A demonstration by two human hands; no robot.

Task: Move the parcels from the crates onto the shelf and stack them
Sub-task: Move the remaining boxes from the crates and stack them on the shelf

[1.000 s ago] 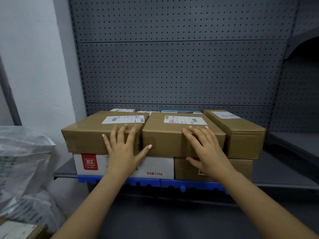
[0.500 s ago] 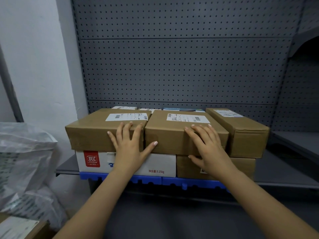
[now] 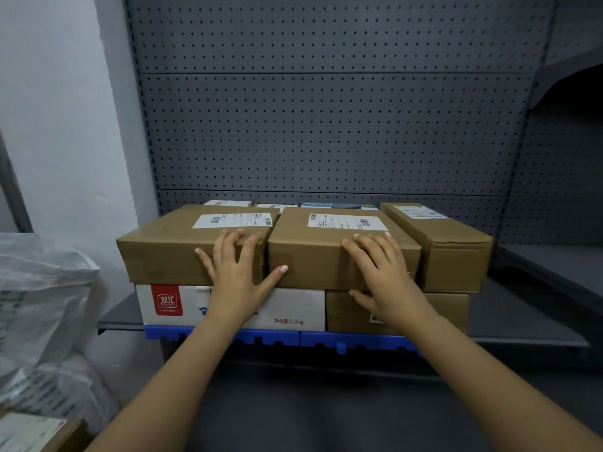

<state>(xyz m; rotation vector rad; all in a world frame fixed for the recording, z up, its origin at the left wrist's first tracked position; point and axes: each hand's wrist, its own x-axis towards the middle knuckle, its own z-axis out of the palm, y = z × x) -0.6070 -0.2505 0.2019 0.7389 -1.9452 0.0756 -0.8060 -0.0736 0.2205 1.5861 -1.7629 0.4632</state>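
Three brown parcels form the top layer of a stack on the grey shelf point(image 3: 522, 321): a left parcel point(image 3: 163, 252), a middle parcel point(image 3: 313, 256) and a long right parcel point(image 3: 453, 252). Under them sit a white box with a red logo point(image 3: 169, 305) and a lower brown box point(image 3: 447, 308). My left hand point(image 3: 236, 278) lies flat on the left parcel's front, fingers spread, thumb touching the middle parcel. My right hand point(image 3: 385, 278) presses flat on the middle parcel's front edge. Neither hand grips anything.
The stack rests on a blue plastic pallet point(image 3: 277, 339) on the shelf. A grey pegboard point(image 3: 326, 125) backs it, with more parcels behind the top layer. Clear plastic bags point(image 3: 39, 305) pile up at the left, with a labelled carton point(image 3: 29, 432) at the bottom left corner.
Both hands stay flat on the fronts of the same two parcels. Only the view has shifted slightly.
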